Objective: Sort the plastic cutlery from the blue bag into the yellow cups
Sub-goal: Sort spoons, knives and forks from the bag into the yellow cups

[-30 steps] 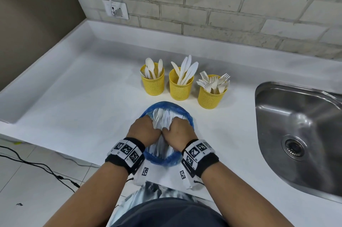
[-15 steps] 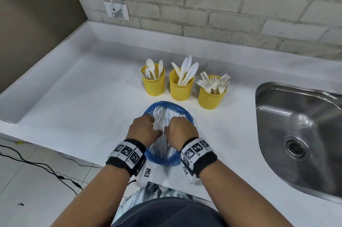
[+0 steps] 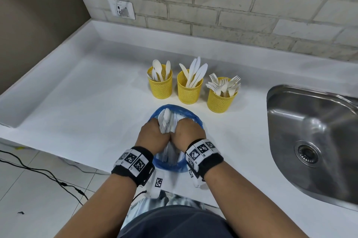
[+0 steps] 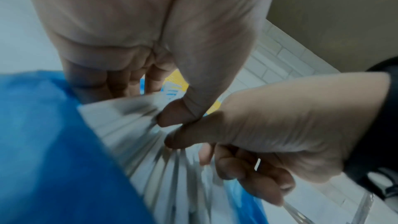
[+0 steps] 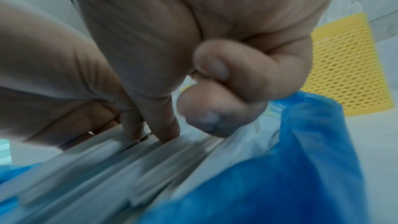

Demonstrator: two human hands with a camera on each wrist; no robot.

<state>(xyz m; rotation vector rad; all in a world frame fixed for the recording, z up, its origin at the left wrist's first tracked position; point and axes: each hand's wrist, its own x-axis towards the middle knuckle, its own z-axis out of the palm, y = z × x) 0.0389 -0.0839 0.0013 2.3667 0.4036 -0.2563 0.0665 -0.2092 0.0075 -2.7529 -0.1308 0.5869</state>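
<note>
Head view: both hands reach into the open mouth of a blue bag (image 3: 190, 116) lying on the white tabletop (image 3: 81, 102) near its front edge. The left hand (image 3: 153, 134) and right hand (image 3: 188, 131) sit side by side, thumbs touching, fingers curled round a bundle of white plastic cutlery (image 3: 167, 119) inside the bag; a spoon bowl shows at the far end of the bundle. Left wrist view: the left thumb presses on the blurred white handles (image 4: 133, 122), with the other fingers curled beneath them. Right wrist view: the right fingertips (image 5: 168, 130) rest on the handles, and the thumb and forefinger pinch at the edge of the bundle beside the bag's rim. Beyond the bag stand three yellow mesh cups in a row: the left cup (image 3: 160, 87) holds spoons, the middle cup (image 3: 189, 92) knives, the right cup (image 3: 220, 100) forks. A steel sink (image 3: 313, 137) lies to the right; a wall socket (image 3: 121, 9) is set in the brick wall behind.
</note>
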